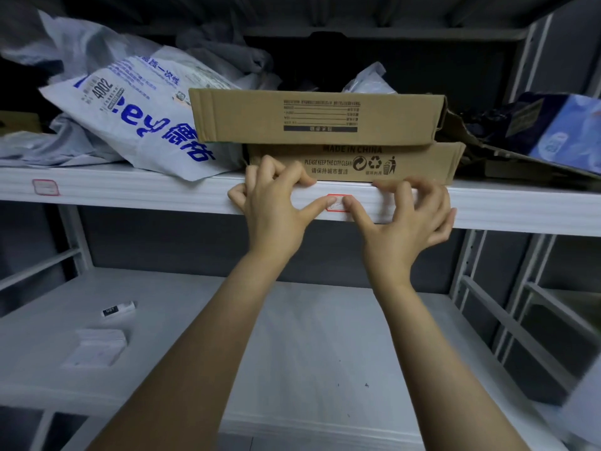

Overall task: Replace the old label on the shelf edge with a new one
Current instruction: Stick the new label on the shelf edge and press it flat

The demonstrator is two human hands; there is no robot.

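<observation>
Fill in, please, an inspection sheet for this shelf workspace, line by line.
Surface: white metal shelf edge, ribbed front.
Job's things: small red-bordered label on the edge, under both thumbs; second red-bordered label further left.
Clutter: stacked brown cardboard boxes; white plastic mailer bag with blue print; white sheet stack on lower shelf.
Hands: left hand and right hand, thumbs pressing the label.
Cables: nothing seen.
Surroundings: grey metal shelf uprights.

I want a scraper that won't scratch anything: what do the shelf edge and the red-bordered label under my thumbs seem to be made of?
The shelf edge is probably painted metal, white and semi-gloss: it shows folded ridges along its length and a soft sheen. The red-bordered label looks like a paper sticker, matt white with a printed red border, lying flat on the edge; its adhesive cannot be judged.
</observation>
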